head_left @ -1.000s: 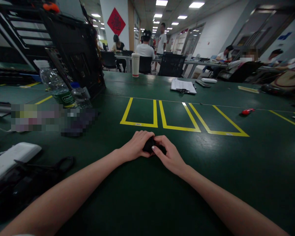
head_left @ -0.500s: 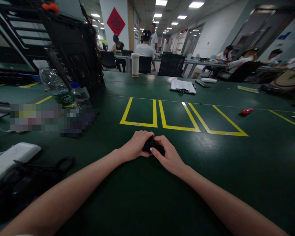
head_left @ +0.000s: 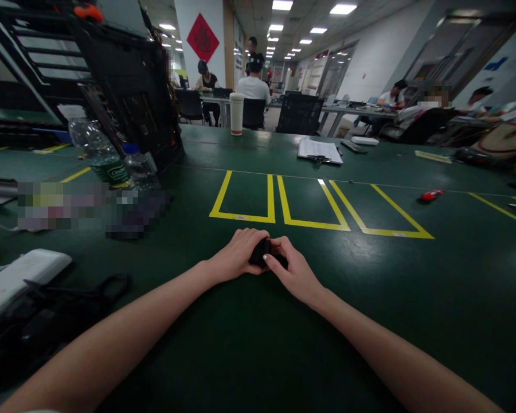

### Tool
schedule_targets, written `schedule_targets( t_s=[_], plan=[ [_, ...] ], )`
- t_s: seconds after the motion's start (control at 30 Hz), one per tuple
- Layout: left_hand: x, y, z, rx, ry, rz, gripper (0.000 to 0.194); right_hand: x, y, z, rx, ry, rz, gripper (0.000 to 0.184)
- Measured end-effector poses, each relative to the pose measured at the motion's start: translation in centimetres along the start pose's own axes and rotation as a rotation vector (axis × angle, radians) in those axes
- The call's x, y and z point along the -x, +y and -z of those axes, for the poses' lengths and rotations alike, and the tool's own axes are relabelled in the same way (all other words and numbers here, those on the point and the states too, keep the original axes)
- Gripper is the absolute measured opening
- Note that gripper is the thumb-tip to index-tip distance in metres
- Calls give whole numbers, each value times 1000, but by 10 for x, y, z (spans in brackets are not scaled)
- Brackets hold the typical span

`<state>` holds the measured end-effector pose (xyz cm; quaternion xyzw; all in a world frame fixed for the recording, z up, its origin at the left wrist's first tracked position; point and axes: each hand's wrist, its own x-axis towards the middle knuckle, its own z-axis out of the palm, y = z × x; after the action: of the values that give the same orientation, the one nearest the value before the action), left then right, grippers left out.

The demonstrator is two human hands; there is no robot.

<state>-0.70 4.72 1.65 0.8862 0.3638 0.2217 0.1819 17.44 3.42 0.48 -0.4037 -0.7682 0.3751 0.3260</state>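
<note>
A small black object (head_left: 258, 253), dark and rounded, is between my two hands just above or on the green table (head_left: 258, 338); its kind does not show. My left hand (head_left: 235, 252) wraps round it from the left, fingers curled over its far side. From the right, my right hand (head_left: 296, 268) pinches it, thumb tip on its near face and index finger at the far edge. The fingers cover most of the object. Beyond the hands, yellow tape outlines (head_left: 243, 218) mark the table top.
Plastic bottles (head_left: 95, 146) stand at left beside a large black frame (head_left: 129, 97). Black cables (head_left: 47, 321) and a white power strip (head_left: 26, 278) lie near left. Farther back are a cup (head_left: 237, 115), a clipboard (head_left: 319, 150) and a red item (head_left: 432, 195). People sit beyond.
My right thumb has shifted slightly left across the black object; both hands otherwise keep their place. In the background, a standing person has moved left behind a seated one.
</note>
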Motion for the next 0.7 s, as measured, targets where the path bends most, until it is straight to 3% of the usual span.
schedule_targets(
  t_s=[0.2,0.33,0.5,0.7],
  plan=[
    [-2,1,0,-7,11,6,51,0,1,0,101,120,169,13],
    [-2,1,0,5,13,-4,50,-2,2,0,35,133,119,17],
    [0,0,0,2,5,-1,52,-1,0,0,12,54,12,26],
    [0,0,0,-3,8,-7,52,2,-3,1,115,56,108,19]
  ],
)
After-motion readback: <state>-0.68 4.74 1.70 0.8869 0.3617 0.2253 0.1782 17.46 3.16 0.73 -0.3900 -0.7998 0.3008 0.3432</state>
